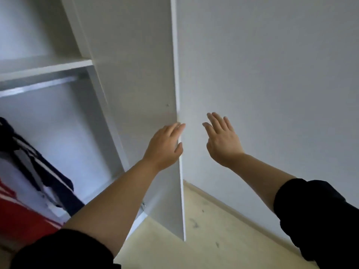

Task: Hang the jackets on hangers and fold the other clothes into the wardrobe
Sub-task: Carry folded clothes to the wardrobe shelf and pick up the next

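While the wardrobe [58,133] stands open on the left of the view, its white door [139,74] is swung out toward the person, the free edge running down the middle of the picture. The left hand [165,146] lies against the inner face of that door right at the edge: its fingers [174,129] are nearly straight and flat on the panel, and the thumb tip reaches across the thin edge. It presses the door rather than clasping it.

The right hand [223,142] is raised just beside the door's edge, on the far side of it, in front of the plain grey wall [272,74]. Its fingers are spread and relaxed, gripping nothing – whether they touch the wall cannot be told.

Inside the wardrobe 1 white shelf [44,67] crosses near the top, with a metal rail [38,87] just below it. Lower down, at the left edge of the view, the clothes hang close together – a navy jacket with white stripes [38,167], a white garment [19,181] beside it, and a red garment [23,216] below. Their tops are cut off by the picture's edge, so what carries them cannot be seen.

Both forearms are bare, with dark sleeves [320,214] pushed up toward the elbows. A pale floor [213,230] with a few dark scuffs meets the wall along a light skirting board [233,208].
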